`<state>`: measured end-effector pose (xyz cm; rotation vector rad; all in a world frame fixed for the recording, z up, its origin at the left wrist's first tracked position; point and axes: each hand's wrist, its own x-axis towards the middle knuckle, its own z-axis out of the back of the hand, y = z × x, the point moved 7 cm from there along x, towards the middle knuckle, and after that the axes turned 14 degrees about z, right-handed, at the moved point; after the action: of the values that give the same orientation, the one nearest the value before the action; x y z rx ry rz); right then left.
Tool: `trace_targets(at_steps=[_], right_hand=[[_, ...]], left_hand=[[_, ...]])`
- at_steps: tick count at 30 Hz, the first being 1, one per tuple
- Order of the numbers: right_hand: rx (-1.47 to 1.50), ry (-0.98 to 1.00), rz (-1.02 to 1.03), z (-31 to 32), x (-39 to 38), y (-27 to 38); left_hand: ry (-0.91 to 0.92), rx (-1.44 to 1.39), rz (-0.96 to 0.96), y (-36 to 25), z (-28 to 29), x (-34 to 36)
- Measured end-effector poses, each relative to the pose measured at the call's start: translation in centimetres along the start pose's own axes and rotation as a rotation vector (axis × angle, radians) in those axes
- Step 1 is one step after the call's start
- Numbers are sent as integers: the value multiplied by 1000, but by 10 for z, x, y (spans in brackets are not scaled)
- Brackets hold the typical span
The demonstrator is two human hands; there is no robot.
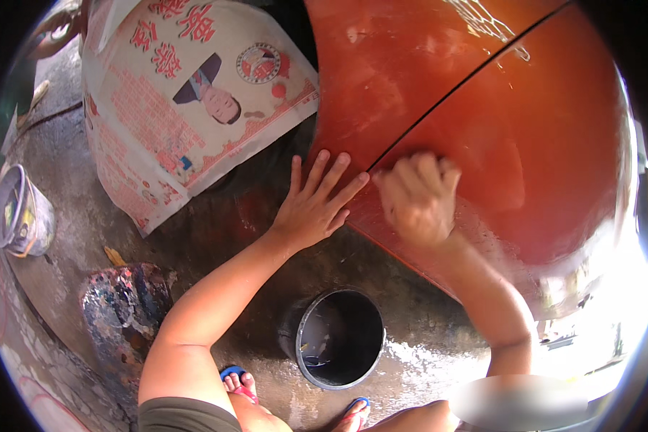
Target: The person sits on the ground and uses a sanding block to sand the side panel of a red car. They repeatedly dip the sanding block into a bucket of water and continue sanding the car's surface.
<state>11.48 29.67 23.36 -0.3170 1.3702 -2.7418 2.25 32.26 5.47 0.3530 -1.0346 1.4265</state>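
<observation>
Head view. Left hand [311, 205]: lying palm down at the near left margin of the orange-red panel [511, 173], fingers spreading wide, the index tip reaching the lower end of the dark seam [453, 97]. Its forearm is slanting up from the lower left. Right hand [419, 194]: sitting just right of those fingertips, over the panel, its fingers curling tightly inward and showing blurred; cannot tell whether they are holding anything. Its forearm is rising from the lower right, leaning left toward the knuckles.

Surroundings: a printed sheet [187, 122] is spreading up and left of the left fingers, its slanting lower edge facing them. A black bucket [363, 324] is standing below both sets of fingers, between the forearms. Farther left of the fingers, a pale pail [42, 223] and a paint-stained slab [122, 302] are resting. The right hand is covering part of the panel beside the seam.

Orientation: the panel is extending upward and rightward from the fingers, running out of view at the top; its full long axis is escaping judgement. The seam is running diagonally, climbing rightward from the left index tip.
</observation>
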Motion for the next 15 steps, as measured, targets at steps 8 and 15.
trace_targets(at_steps=[8, 15], right_hand=[[979, -175, -574, -5, -129, 110], [1449, 113, -680, -28, -228, 240]], left_hand=[[-296, 61, -76, -49, 71, 92], [-400, 234, -114, -83, 66, 107]])
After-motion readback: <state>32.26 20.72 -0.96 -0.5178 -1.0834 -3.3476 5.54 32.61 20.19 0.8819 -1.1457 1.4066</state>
